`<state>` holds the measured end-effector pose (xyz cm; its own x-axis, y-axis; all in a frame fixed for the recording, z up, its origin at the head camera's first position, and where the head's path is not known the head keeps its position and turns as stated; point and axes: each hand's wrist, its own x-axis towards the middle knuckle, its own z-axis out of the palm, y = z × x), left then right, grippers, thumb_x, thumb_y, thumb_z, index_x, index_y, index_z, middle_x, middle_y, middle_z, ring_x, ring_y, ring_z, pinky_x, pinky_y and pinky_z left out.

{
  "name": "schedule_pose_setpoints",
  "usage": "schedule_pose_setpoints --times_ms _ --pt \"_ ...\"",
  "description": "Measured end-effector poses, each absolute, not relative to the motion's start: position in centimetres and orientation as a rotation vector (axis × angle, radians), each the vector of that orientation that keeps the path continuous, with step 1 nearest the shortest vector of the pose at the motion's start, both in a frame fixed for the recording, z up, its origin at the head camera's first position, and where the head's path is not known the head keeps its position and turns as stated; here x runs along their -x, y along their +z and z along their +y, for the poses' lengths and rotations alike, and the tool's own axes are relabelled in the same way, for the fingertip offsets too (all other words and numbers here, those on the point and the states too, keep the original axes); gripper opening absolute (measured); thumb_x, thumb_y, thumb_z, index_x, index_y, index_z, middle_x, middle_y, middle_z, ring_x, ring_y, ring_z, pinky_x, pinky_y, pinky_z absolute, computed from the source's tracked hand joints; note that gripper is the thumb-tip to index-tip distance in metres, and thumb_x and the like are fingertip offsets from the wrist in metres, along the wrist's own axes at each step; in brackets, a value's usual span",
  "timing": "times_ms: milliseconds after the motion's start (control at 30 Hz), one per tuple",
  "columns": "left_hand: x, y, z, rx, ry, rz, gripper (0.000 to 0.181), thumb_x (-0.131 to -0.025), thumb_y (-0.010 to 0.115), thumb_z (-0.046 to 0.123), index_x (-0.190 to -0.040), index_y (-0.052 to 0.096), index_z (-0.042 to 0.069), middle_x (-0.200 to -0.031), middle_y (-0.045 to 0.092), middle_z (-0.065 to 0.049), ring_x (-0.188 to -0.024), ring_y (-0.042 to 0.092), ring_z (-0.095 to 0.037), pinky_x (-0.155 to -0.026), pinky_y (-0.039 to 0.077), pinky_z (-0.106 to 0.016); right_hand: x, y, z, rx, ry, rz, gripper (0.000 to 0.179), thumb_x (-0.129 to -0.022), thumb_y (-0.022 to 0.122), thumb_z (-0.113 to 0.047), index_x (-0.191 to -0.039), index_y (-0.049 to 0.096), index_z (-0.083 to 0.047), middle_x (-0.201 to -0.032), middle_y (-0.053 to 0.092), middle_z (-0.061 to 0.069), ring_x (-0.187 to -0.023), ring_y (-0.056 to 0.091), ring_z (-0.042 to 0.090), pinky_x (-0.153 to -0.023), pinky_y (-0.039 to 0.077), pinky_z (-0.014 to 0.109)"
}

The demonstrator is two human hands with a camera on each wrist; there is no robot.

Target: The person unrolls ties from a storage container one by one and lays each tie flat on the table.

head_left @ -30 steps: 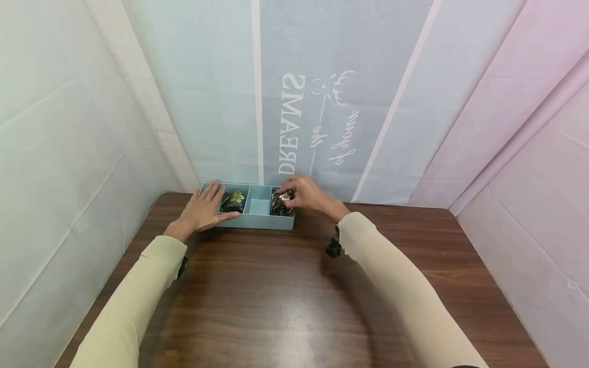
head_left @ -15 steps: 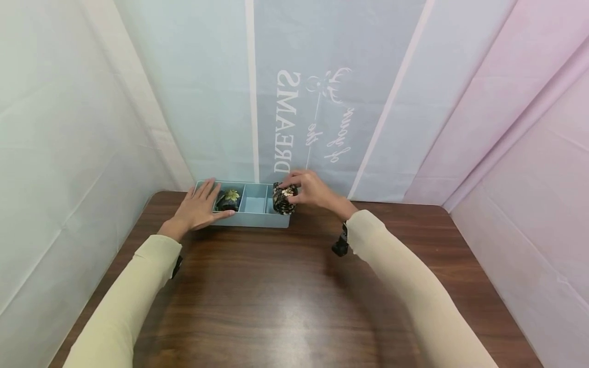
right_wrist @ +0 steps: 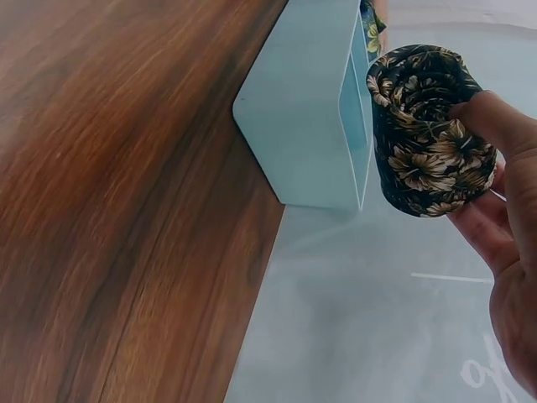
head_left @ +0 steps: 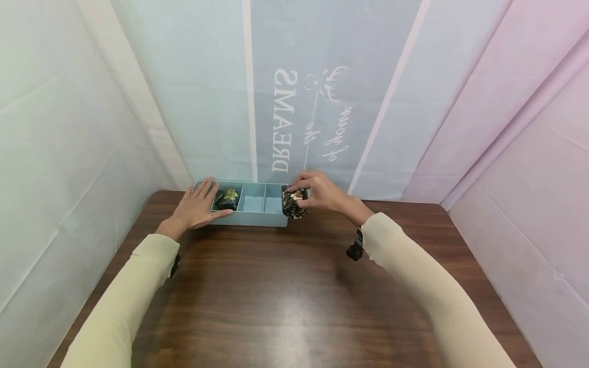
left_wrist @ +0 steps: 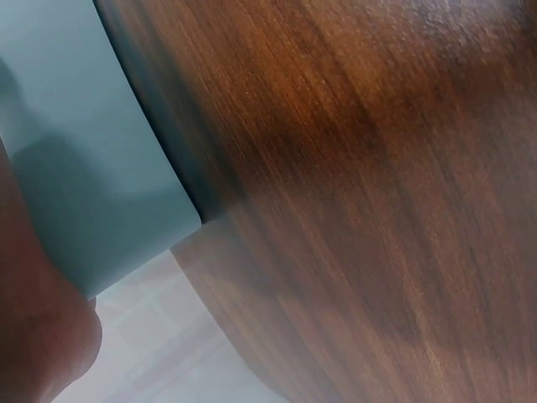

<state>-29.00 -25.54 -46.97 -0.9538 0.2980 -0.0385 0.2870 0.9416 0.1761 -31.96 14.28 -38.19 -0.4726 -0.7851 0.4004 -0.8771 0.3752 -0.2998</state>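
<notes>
A pale blue box (head_left: pixel 253 220) with three compartments stands against the back curtain. My left hand (head_left: pixel 195 207) rests on its left end with fingers spread. In the left compartment sits a dark rolled cloth with a yellow-green flower (head_left: pixel 226 200). The middle and right compartments show bare blue floors. My right hand (head_left: pixel 324 194) pinches another rolled cloth (head_left: pixel 293 208), black with cream and brown flowers, just above the box's right end. In the right wrist view this roll (right_wrist: pixel 432 159) is apart from the box, its coiled end showing, with the thumb at the coil and fingers beneath.
The box stands on a brown wooden table (head_left: pixel 285 286) near its back edge. A light blue curtain (head_left: pixel 211 92) with mirrored white lettering hangs right behind it. Pale cloth walls (head_left: pixel 55 153) close off both sides.
My right hand has lifted the floral rolled cloth out of the right compartment and moved it right, past the box's end. The left hand stays on the box.
</notes>
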Motion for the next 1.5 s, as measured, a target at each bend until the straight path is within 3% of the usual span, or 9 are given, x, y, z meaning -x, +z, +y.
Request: schedule_pose_setpoints --times_ms 267,400,600,800,933,1067,1300,1500 --pt "29.0 -47.0 -25.5 -0.469 0.262 3.042 0.112 -0.098 0.046 0.079 -0.170 0.010 0.002 -0.177 -0.001 -0.024 -0.163 0.000 -0.042 -0.129 -0.002 -0.066 30.5 -38.4 16.0 -1.507 0.677 -2.419 0.033 -0.081 0.083 -0.001 -0.114 0.082 -0.004 -0.112 0.074 0.014 -0.088 0.068 0.023 -0.075 0.058 0.033" --pt "29.2 -47.3 -25.4 -0.480 0.283 3.050 0.113 -0.097 0.046 0.081 -0.169 0.012 0.001 -0.176 0.001 -0.024 -0.163 0.002 -0.043 -0.129 -0.001 -0.067 30.0 -38.9 17.0 -1.520 0.617 -2.395 0.032 -0.081 0.082 -0.004 -0.113 0.083 -0.006 -0.111 0.075 0.013 -0.089 0.069 0.022 -0.078 0.059 0.034" --pt "29.1 -47.4 -25.7 -0.485 0.288 3.055 0.114 -0.096 0.047 0.082 -0.169 0.014 0.001 -0.176 0.002 -0.024 -0.163 0.004 -0.043 -0.128 0.000 -0.067 29.0 -39.6 17.9 -1.568 0.607 -2.334 0.032 -0.079 0.084 -0.003 -0.111 0.083 -0.005 -0.110 0.075 0.015 -0.081 0.069 0.019 -0.070 0.060 0.030" --pt "28.8 -47.1 -26.0 -0.478 0.293 3.059 0.113 -0.096 0.049 0.080 -0.169 0.015 0.000 -0.176 0.003 -0.025 -0.162 0.006 -0.045 -0.128 0.000 -0.067 27.9 -40.0 18.6 -1.601 0.606 -2.354 0.032 -0.080 0.083 -0.001 -0.111 0.083 -0.006 -0.111 0.072 0.013 -0.087 0.069 0.020 -0.073 0.059 0.031" --pt "28.6 -46.8 -26.1 -0.499 0.300 3.063 0.111 -0.097 0.049 0.078 -0.169 0.015 0.000 -0.176 0.004 -0.026 -0.162 0.006 -0.046 -0.128 0.000 -0.068 27.1 -40.4 19.3 -1.593 0.603 -2.415 0.032 -0.082 0.083 -0.003 -0.114 0.082 -0.006 -0.113 0.071 0.013 -0.074 0.066 0.017 -0.071 0.059 0.031" --pt "28.4 -47.0 -26.3 -0.568 0.269 3.092 0.107 -0.099 0.052 0.074 -0.168 0.019 -0.001 -0.175 0.010 -0.026 -0.162 0.010 -0.044 -0.129 0.004 -0.067 26.6 -41.2 20.0 -1.584 0.596 -2.455 0.032 -0.083 0.083 -0.003 -0.115 0.082 -0.007 -0.114 0.070 0.013 -0.062 0.058 0.009 -0.066 0.057 0.027" --pt "28.0 -46.9 -26.4 -0.670 0.322 3.161 0.102 -0.099 0.055 0.070 -0.167 0.026 -0.001 -0.174 0.019 -0.024 -0.161 0.017 -0.041 -0.129 0.010 -0.064 26.3 -42.6 20.6 -1.590 0.569 -2.485 0.033 -0.083 0.085 -0.003 -0.115 0.082 -0.006 -0.114 0.069 0.013 -0.062 0.053 0.002 -0.063 0.053 0.021" --pt "27.2 -45.8 -25.1 -0.808 0.463 3.231 0.093 -0.098 0.067 0.059 -0.164 0.035 0.002 -0.171 0.030 -0.022 -0.155 0.029 -0.044 -0.125 0.020 -0.069 25.9 -43.4 20.4 -1.604 0.546 -2.528 0.033 -0.084 0.085 -0.005 -0.117 0.081 -0.007 -0.116 0.068 0.012 -0.067 0.054 0.004 -0.063 0.052 0.021"
